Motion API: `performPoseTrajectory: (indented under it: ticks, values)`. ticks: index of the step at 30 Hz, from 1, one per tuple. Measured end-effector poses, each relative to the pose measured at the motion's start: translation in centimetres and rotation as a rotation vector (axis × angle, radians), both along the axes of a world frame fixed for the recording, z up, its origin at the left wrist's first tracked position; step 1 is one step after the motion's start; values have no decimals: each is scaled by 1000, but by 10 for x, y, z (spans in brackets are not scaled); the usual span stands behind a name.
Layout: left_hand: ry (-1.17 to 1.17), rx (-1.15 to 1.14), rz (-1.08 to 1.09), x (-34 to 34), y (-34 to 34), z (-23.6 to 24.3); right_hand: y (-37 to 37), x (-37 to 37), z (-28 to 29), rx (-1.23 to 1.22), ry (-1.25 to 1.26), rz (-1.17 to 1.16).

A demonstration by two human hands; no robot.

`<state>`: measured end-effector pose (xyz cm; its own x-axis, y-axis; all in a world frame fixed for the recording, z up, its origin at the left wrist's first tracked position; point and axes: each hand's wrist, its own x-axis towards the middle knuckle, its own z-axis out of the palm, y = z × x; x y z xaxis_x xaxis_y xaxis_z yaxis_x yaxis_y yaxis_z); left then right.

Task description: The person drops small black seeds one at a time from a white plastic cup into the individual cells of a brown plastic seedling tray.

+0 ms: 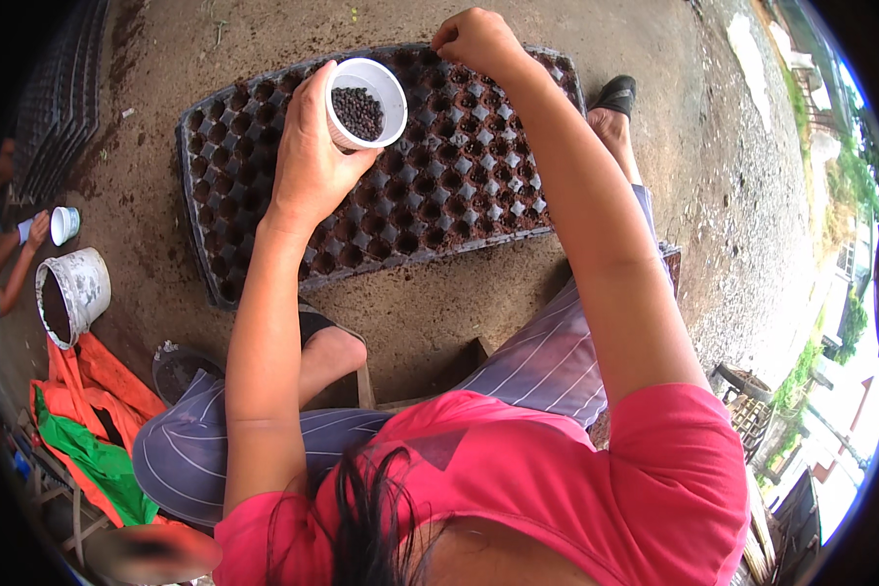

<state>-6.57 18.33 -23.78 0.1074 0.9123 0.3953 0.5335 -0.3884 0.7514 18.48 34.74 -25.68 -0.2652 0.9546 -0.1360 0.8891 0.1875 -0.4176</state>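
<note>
A white plastic cup (394, 96) is in my left hand (311, 166), its fingers and thumb wrapped round the side. Small dark round seeds (357, 113) cover the bottom of the cup, which tilts so that its inside shows. Below it lies a black seedling tray (441, 186) with rows of round cells, many with brown soil in or around them. My right hand (479, 41) is over the tray's far edge, right of the cup. Its thumb and fingers are pinched together, and whatever is between them is too small or hidden to tell.
At the far left stands a stack of black trays (61, 98). Nearer, another person's hand (39, 230) is beside a small white cup (65, 226). A stained white bucket (90, 288) and orange and green sheets (88, 444) are at my left. My knees flank the tray's near side.
</note>
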Motion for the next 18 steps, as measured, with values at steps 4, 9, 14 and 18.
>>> performPoseTrajectory:
  ticks: [4, 9, 14, 18]
  values:
    - [8, 1, -8, -5, 2, 3, -2, -6, 5, -23, -28, 29]
    - [17, -5, 17, -10, 1, 4, -2, -15, 15, -97, -35, 48]
    - [33, -3, 22, -11, 2, 5, 1, -15, 16, -171, -30, 37]
    - [28, -14, 27, -12, 1, 5, 0, -19, 25, -168, -56, 50]
